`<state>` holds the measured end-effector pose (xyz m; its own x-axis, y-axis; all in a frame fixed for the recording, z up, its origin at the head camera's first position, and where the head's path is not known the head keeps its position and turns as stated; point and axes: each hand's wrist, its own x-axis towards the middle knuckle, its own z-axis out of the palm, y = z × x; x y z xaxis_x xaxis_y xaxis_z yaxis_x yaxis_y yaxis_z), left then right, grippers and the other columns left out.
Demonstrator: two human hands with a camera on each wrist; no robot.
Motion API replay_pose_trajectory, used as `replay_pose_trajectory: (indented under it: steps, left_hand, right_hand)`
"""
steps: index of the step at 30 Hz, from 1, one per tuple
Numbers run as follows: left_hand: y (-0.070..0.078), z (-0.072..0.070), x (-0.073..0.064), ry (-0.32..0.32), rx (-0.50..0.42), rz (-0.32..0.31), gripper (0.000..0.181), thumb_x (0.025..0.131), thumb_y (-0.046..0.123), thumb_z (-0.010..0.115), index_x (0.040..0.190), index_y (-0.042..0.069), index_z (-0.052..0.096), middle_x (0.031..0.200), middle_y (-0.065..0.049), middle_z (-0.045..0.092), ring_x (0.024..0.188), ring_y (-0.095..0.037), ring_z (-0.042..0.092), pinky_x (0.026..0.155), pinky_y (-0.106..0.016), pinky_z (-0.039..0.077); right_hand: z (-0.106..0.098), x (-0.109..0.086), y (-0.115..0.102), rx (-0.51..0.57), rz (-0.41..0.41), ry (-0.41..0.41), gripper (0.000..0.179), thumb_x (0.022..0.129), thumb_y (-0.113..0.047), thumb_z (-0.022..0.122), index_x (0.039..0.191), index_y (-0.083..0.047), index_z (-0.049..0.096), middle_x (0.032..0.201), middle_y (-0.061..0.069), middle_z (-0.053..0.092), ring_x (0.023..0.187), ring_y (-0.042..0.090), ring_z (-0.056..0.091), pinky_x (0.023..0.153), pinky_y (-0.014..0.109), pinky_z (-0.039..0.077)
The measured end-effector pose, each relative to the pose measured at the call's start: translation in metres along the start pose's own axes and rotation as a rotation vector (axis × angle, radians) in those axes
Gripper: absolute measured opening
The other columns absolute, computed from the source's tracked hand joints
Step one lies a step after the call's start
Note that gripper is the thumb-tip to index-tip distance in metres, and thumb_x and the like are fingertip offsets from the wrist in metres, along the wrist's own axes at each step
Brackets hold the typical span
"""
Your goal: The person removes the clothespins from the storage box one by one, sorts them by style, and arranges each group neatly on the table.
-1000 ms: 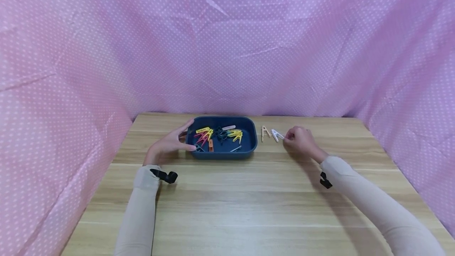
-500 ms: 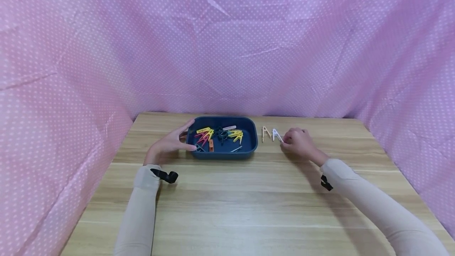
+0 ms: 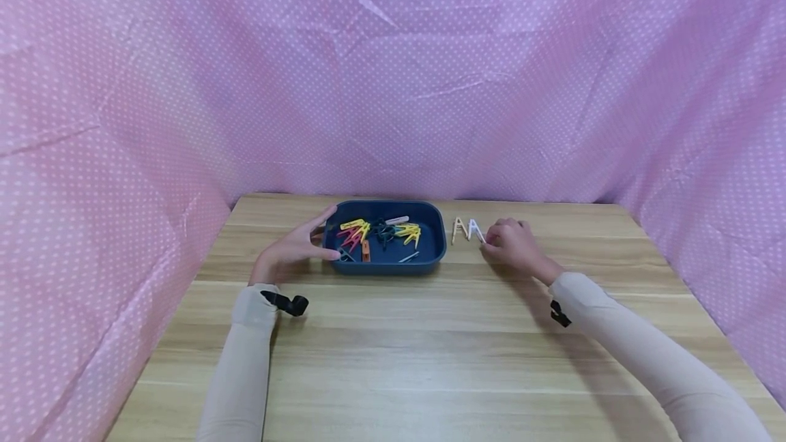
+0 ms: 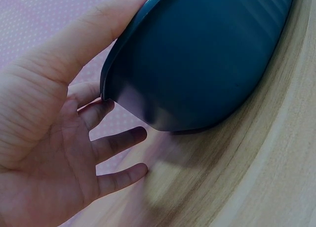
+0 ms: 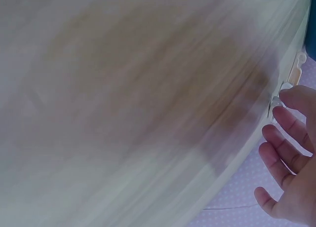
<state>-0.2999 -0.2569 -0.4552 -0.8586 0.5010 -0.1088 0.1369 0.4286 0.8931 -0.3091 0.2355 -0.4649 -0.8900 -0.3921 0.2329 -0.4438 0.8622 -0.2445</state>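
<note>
A dark blue tray (image 3: 383, 268) stands at the back of the table with several clothespins in it. My left hand (image 3: 293, 244) holds its left end, thumb over the near rim and other fingers spread at the outer wall; the left wrist view shows the same hand (image 4: 59, 133) by the tray wall (image 4: 207, 59). Right of the tray, my right hand (image 3: 516, 245) pinches one leg of a white clothespin (image 3: 475, 228) lying on the table. Beside that lies a cream clothespin (image 3: 457, 228). In the right wrist view, thumb and index fingertip of the hand (image 5: 296, 153) meet at the white clothespin (image 5: 277, 102).
Inside the tray are yellow clothespins (image 3: 408, 232), a red clothespin (image 3: 350, 237), an orange clothespin (image 3: 366, 251) and dark clothespins in the middle. Pink dotted cloth (image 3: 393, 87) hangs behind the wooden table (image 3: 393, 346) and on both sides.
My right hand has moved left and turned the white clothespin more upright, bringing it close to the cream one. The left hand and tray have stayed nearly still.
</note>
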Motion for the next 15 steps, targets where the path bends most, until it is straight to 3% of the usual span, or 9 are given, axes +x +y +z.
replay_pose_trajectory:
  steps: [15]
  left_hand:
    - [-0.0007, 0.0019, 0.0002, 0.016, -0.008, -0.029, 0.107, 0.087, 0.030, 0.083, 0.165, 0.034, 0.009, 0.174, 0.001, 0.002, 0.156, -0.042, 0.016, 0.124, -0.066, 0.016]
  right_hand:
    - [-0.0021, 0.0001, -0.0018, 0.007, -0.012, 0.013, 0.015, 0.085, -0.023, 0.080, 0.088, -0.009, 0.075, 0.098, 0.012, 0.073, 0.095, 0.034, 0.059, 0.100, 0.066, 0.035]
